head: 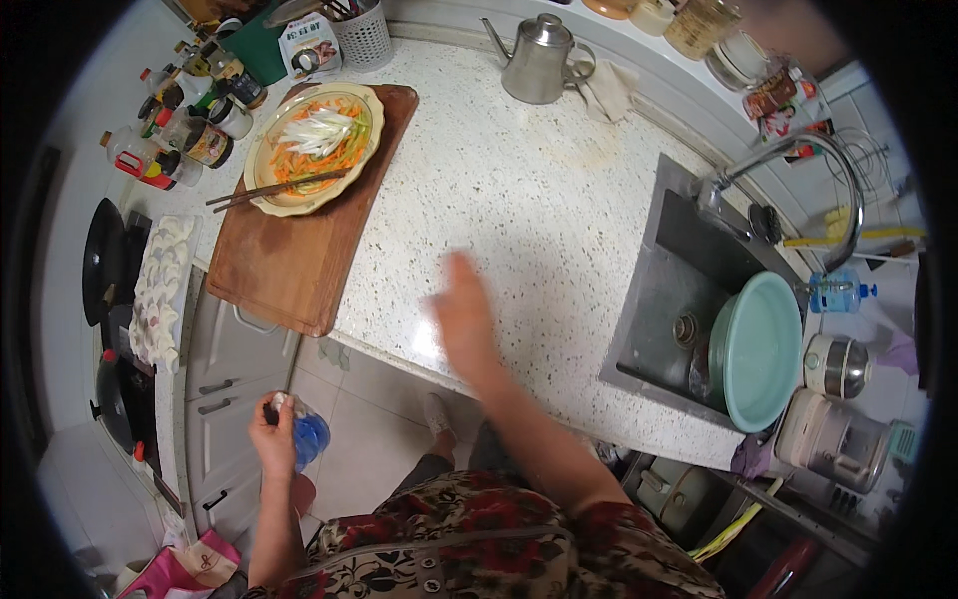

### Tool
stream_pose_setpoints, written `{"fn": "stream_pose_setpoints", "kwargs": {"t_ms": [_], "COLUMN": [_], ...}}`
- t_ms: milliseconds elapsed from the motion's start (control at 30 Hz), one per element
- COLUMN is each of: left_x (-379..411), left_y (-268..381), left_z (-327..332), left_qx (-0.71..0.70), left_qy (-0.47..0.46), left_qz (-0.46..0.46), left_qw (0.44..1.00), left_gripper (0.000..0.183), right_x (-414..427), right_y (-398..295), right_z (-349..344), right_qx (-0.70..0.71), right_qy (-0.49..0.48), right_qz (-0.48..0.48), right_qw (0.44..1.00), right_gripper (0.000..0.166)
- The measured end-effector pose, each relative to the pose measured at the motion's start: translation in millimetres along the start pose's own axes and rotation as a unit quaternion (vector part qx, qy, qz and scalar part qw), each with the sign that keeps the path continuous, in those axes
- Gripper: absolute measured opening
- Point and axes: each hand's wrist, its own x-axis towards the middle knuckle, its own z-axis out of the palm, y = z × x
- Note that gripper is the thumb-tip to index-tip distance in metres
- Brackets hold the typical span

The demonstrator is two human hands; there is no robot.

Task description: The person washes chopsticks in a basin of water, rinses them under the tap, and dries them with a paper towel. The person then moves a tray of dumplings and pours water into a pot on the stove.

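Observation:
My left hand [275,436] holds a clear container with blue contents [309,442] by its top, low at the left beside the cabinets. My right hand [462,318], blurred, is over the speckled counter [539,224] with nothing visible in it; whether it touches the surface I cannot tell. Left of it, a wooden cutting board [277,273] carries a scalloped yellow plate [376,135] of shredded orange and green vegetables [288,161], topped with white slices [318,131]. Wooden chopsticks [277,189] rest across the plate's rim.
A metal kettle [537,64] and cloth [610,90] stand at the back. A pale green basin [763,352] leans in the sink [651,314] under a curved faucet [853,180]. Bottles [198,138] line the left corner. A tray of dumplings [161,292] lies near dark pans [103,262].

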Motion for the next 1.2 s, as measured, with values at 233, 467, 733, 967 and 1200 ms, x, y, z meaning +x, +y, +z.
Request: {"fn": "stream_pose_setpoints", "kwargs": {"t_ms": [233, 467, 733, 967, 1200], "left_x": [-19, -34, -40, -43, -51], "left_y": [-18, -35, -63, -61, -50], "left_z": [-19, -54, -77, -54, -45], "left_qx": [0.025, -0.042, -0.048, -0.057, -0.004], "left_qy": [-0.016, 0.014, 0.042, -0.009, -0.029], "left_qz": [0.009, 0.024, -0.007, 0.009, 0.013], "left_qw": [1.000, 0.999, 0.998, 0.998, 1.000], "left_gripper": [0.014, 0.013, 0.014, 0.013, 0.015], "right_x": [-1, -11, -61, -100, -136], "right_y": [19, 167, 120, -34, 111], "right_z": [32, -231, -209, -9, -192], "right_qx": [-0.200, -0.183, -0.169, -0.227, -0.450], "right_qy": [-0.018, 0.129, 0.207, -0.072, 0.056], "right_qz": [-0.040, 0.314, 0.245, -0.027, 0.091], "right_qw": [0.979, 0.923, 0.932, 0.971, 0.887], "right_gripper": [0.072, 0.053, 0.050, 0.062, 0.064]}}
